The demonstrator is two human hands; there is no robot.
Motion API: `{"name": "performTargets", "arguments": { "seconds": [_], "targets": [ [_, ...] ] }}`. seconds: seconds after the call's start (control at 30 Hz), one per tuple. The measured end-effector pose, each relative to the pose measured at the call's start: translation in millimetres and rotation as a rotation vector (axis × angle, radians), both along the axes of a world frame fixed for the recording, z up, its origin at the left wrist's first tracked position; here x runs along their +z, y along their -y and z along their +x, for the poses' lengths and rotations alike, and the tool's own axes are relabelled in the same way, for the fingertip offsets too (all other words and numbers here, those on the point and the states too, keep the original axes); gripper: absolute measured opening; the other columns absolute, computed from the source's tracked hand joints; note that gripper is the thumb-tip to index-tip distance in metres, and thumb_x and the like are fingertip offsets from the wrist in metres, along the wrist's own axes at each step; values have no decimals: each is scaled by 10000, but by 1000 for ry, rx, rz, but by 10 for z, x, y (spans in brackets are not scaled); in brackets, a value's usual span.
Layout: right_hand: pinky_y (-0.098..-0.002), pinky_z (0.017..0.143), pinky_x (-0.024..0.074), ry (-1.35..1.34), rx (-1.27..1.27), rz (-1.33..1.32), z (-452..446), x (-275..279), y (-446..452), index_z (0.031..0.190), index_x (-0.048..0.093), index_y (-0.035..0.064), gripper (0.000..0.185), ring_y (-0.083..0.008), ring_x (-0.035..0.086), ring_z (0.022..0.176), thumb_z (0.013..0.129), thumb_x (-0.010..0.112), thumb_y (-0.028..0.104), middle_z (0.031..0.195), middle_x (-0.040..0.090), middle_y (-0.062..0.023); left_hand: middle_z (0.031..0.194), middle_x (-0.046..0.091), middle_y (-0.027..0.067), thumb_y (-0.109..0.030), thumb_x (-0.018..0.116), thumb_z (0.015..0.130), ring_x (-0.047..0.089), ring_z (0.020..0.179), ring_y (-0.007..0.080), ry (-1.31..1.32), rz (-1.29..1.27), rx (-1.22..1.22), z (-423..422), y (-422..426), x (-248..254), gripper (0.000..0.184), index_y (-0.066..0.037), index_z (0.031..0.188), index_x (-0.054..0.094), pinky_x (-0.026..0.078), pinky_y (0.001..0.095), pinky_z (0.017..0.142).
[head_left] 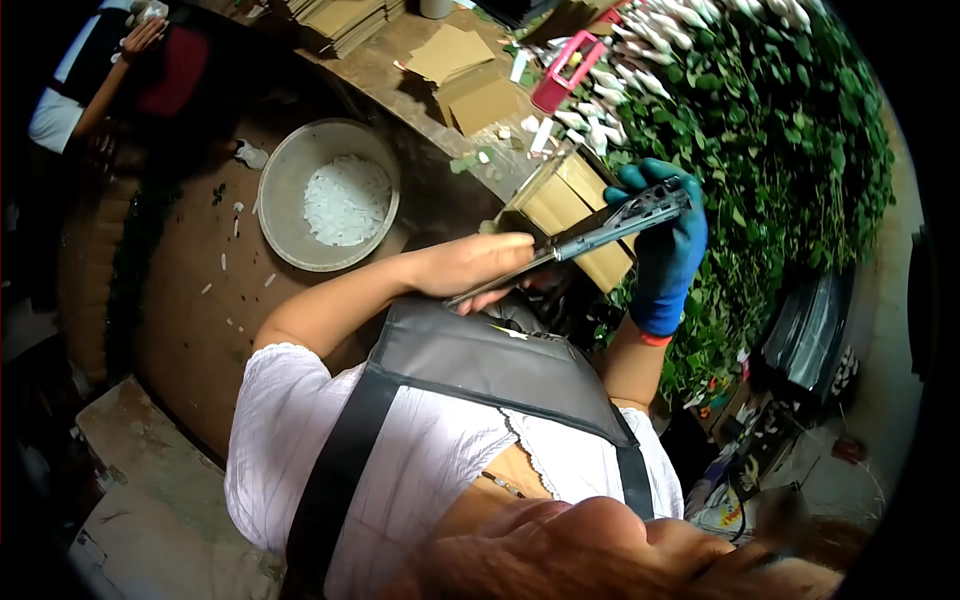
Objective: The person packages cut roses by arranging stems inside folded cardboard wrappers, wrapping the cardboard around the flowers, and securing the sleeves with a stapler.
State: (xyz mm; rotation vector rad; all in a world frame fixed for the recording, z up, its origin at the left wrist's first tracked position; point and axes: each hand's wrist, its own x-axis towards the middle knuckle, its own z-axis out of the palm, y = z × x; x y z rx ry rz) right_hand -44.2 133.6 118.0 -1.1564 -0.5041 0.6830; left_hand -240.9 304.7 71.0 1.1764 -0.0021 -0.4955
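Observation:
A long, dark metal tool (600,236), which looks like a stapler, lies slantwise between my hands in front of the apron (480,355). My bare left hand (475,265) is closed round its lower left end, the thumb side along the top and fingers beneath. At its upper right end is my right hand (665,240), in a blue glove, with fingers wrapped behind the tool. Folded cardboard (560,195) sits just behind the tool, partly covered by it. Past the glove lie leafy green stems with wrapped white and pink heads (650,75).
A round bin (272,200) with white pieces stands on the floor at left. On the worktable (385,75) are cardboard sheets (480,100) and a pink object (568,72). Another person's hand (143,38) shows at upper left. Black plastic (810,325) is at right.

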Motion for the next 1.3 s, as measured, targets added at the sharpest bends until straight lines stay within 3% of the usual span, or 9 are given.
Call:
{"name": "performTargets", "arguments": {
  "seconds": [0.13,0.27,0.37,0.43,0.5,0.57,0.83,1.13,1.3],
  "targets": [
    [-473,950,540,-282,243,19,-301,-426,190,1303,510,-32,504,-354,675,1046,1052,427,397,1189,646,-245,746,648,114,-502,341,1063,638,680,149,-27,-315,53,-47,208,-94,590,32,1233,526,522,270,624],
    [-422,1059,458,-394,356,-25,-636,-739,224,1426,423,-40,617,-293,574,1227,1044,457,443,1335,572,-237,556,531,58,-490,389,1057,431,380,110,-217,-261,275,-218,384,-409,506,-9,1045,545,375,224,361],
    [-363,954,526,-198,249,-137,-460,-1233,451,1346,497,-60,501,-237,649,1049,1044,509,339,1247,633,-183,571,454,25,-507,370,1058,400,434,100,-366,-723,459,-439,472,-602,466,-73,977,519,348,220,360],
    [-309,845,537,-123,329,-382,-513,-1388,622,1277,591,-2,376,-180,668,915,1028,531,273,1027,711,-122,582,450,10,-538,450,1026,400,459,95,-428,-799,564,-507,427,-844,460,-95,937,536,319,210,374],
    [-321,820,532,302,355,-701,-646,-1597,703,1268,623,86,389,-210,691,885,969,597,333,981,721,-133,583,440,8,-514,515,1009,399,477,98,-632,-884,665,-486,397,-1107,434,-88,922,532,326,219,376],
    [-419,867,528,550,278,-1008,-802,-1763,735,1232,652,160,456,-360,676,957,899,595,466,1050,699,-193,606,448,7,-461,605,976,420,497,104,-816,-1024,632,-449,387,-1514,401,-79,882,529,357,232,404],
    [-461,827,525,609,299,-1464,-857,-2087,323,1077,667,78,521,-374,672,938,860,622,550,992,700,-198,625,453,0,-453,591,981,414,499,98,-953,-895,405,-111,7,-1528,390,-73,904,548,320,231,393],
    [-460,686,533,749,-67,-1436,-1200,-2207,175,967,683,127,415,-341,681,790,830,662,519,871,707,-131,637,474,19,-446,585,982,418,501,104,-1041,-849,320,-139,-558,-1595,386,-67,915,561,323,228,396],
    [-453,716,542,914,88,-1646,-1033,-2421,131,961,724,163,376,-316,697,835,825,667,509,903,724,-114,630,474,17,-454,593,974,418,499,107,-1077,-807,245,-133,-656,-1628,394,-66,913,566,332,232,393]
  ]
}}
